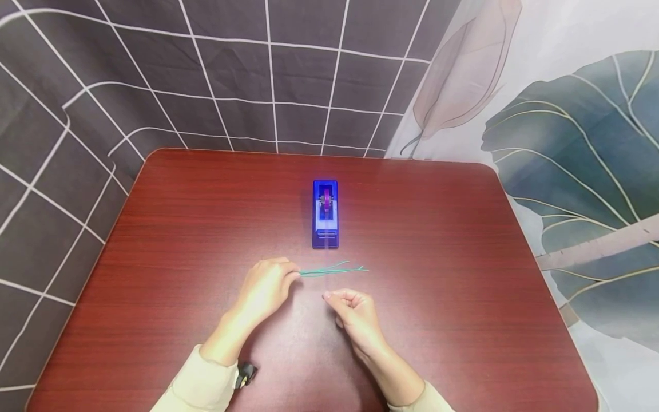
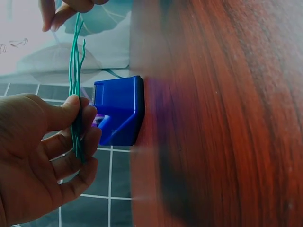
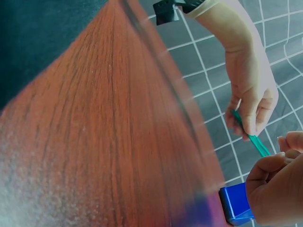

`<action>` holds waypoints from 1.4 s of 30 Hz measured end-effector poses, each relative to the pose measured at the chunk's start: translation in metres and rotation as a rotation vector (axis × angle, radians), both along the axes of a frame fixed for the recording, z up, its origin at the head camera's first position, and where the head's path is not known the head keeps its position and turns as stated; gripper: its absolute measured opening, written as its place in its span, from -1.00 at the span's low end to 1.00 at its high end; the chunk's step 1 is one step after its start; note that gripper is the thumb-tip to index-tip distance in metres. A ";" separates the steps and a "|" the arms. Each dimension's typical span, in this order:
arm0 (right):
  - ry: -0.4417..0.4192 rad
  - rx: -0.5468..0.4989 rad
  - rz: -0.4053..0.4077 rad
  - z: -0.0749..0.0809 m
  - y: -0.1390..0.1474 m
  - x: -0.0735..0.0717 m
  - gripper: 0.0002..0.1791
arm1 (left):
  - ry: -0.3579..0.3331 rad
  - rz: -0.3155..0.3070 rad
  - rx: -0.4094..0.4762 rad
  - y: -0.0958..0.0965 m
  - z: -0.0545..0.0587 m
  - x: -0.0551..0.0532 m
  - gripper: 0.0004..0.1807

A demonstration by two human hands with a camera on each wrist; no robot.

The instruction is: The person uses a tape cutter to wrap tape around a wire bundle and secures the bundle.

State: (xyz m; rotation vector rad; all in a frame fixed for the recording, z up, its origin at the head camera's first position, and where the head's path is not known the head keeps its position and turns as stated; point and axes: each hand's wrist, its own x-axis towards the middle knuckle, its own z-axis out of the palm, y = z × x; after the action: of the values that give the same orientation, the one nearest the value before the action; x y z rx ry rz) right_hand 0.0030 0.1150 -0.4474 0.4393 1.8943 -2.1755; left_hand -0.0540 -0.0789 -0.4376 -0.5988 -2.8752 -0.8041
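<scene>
Between thumb and fingers, my left hand (image 1: 265, 286) pinches a small bundle of thin green wires (image 1: 332, 271). Their loose ends spread to the right, and in the left wrist view their other ends lie across the curled fingers. My right hand (image 1: 357, 317) pinches the free end of a clear strip of tape (image 1: 326, 274) with thumb and forefinger. The strip runs from a blue tape dispenser (image 1: 325, 237) straight toward me, passing the wires in the head view. A purple-looking roll (image 1: 326, 200) sits in the dispenser. In the right wrist view the right hand (image 3: 279, 189) hides part of the dispenser.
The dispenser stands on a reddish-brown wooden table (image 1: 437, 240) with rounded corners. A dark grid-patterned curtain (image 1: 231, 74) hangs behind and to the left; a white leaf-printed curtain (image 1: 566, 143) hangs at the right. A black device (image 1: 246, 375) is at the left sleeve.
</scene>
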 end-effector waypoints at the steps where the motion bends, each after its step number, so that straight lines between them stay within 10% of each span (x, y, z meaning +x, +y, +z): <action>1: 0.002 0.005 0.001 0.000 0.000 0.000 -0.86 | 0.003 -0.001 0.002 0.000 0.000 0.000 -0.94; 42: 0.033 -0.042 0.010 0.001 -0.002 -0.002 -0.92 | 0.013 -0.072 0.046 0.011 0.007 0.006 -0.95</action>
State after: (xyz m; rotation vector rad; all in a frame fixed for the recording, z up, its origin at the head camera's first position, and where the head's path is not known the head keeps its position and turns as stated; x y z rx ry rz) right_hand 0.0014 0.1128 -0.4463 0.3874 1.8598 -2.2254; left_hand -0.0480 -0.0680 -0.4301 -0.7026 -2.8299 -0.8703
